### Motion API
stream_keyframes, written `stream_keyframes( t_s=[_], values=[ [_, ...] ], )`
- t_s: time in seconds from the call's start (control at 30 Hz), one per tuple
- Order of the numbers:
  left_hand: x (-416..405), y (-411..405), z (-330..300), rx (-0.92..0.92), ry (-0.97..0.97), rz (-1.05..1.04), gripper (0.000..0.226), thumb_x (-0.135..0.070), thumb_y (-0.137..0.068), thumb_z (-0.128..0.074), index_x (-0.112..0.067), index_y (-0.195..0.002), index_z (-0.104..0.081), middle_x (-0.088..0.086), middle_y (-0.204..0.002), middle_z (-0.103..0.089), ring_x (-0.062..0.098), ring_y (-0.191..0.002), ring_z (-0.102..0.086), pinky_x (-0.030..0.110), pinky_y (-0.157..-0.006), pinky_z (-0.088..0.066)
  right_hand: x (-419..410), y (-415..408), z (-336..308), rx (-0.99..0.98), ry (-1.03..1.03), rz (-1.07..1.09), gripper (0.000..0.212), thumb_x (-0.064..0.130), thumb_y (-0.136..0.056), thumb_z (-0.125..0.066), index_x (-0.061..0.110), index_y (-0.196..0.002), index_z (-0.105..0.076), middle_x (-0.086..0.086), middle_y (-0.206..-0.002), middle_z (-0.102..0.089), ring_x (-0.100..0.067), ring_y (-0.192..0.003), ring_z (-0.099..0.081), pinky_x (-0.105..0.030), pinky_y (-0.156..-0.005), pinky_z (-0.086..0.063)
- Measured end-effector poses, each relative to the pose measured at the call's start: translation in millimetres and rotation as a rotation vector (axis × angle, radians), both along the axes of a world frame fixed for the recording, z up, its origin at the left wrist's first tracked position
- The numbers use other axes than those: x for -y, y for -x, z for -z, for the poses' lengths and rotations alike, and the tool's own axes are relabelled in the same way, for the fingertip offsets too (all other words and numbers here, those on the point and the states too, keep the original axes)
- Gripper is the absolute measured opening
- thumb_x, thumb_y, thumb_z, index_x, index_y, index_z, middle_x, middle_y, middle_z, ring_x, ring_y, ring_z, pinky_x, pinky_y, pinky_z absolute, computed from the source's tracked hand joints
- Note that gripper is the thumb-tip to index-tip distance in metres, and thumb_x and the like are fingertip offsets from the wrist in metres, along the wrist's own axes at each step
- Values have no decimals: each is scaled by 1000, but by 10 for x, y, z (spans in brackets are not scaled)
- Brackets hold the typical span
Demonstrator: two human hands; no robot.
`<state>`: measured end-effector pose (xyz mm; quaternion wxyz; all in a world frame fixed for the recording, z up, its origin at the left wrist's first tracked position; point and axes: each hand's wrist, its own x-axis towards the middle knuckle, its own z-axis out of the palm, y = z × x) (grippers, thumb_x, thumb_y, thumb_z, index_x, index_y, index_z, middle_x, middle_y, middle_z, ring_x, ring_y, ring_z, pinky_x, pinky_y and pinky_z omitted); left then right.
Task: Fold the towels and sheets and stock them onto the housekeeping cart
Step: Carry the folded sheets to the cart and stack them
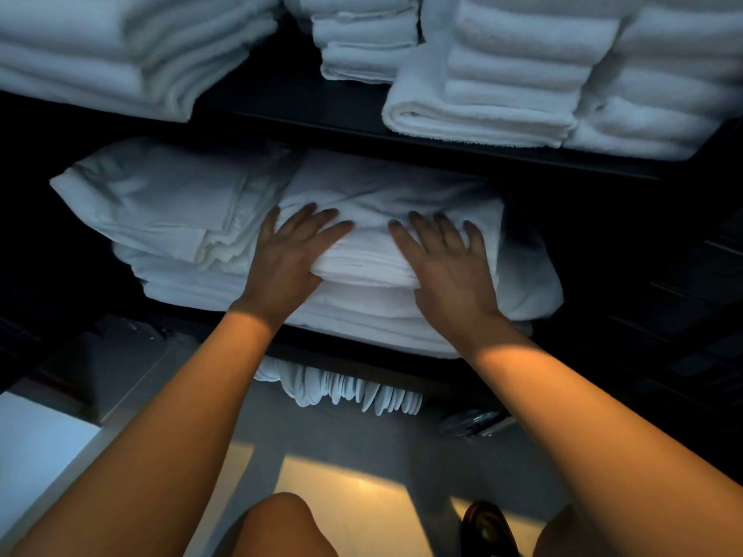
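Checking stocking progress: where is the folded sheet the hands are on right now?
In the head view, the folded sheet lies centre-right on the middle shelf, atop a stack, under both hands, left and right, beside another sheet pile.

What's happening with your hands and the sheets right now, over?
Left hand and right hand flat on folded sheet, thumbs tucked under its edge. Sheet atop middle-shelf stack. Nothing in the way.
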<state>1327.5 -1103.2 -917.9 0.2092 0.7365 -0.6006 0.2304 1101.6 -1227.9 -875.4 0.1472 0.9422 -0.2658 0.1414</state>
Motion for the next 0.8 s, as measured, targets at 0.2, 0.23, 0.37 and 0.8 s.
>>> stream_keyframes(
  t_s=[0.2, 0.23, 0.37, 0.8],
  values=[
    [46, 214, 40, -55, 12, -84, 83, -8, -73, -78, -33, -148, -51, -3, -155, -50, 22, -150, -37, 58, -120, -19, 292, -15, -167, 15, -11, -90, 92, 3, -74, -69, 24, -158, -38, -5, -160, -41, -35, -148, -35, -58, -121, -17],
    [49, 225, 38, -60, 14, -83, 83, -7, -73, -77, -33, -147, -52, -3, -155, -51, 22, -150, -37, 58, -120, -19, 291, 0, -149, 15, -16, -90, 93, 3, -72, -70, 24, -157, -39, -5, -160, -42, -35, -147, -36, -57, -121, -18],
    [52, 198, 32, -67, 24, -52, 86, -2, -68, -78, -33, -145, -55, -3, -154, -51, 23, -150, -37, 56, -121, -19, 196, 76, -68, -8, -66, -41, 99, 11, -67, -77, 24, -157, -38, -4, -160, -42, -32, -146, -38, -56, -117, -24],
    [-140, 192, -40, -172, -197, 25, 94, -32, -75, -78, -39, -158, -33, -7, -168, -26, 17, -158, -12, 55, -126, -5, 73, 303, 261, -75, -297, -23, 125, 17, -73, -77, 32, -163, 7, 9, -172, 8, -17, -159, 4, -46, -127, -6]
  ],
)
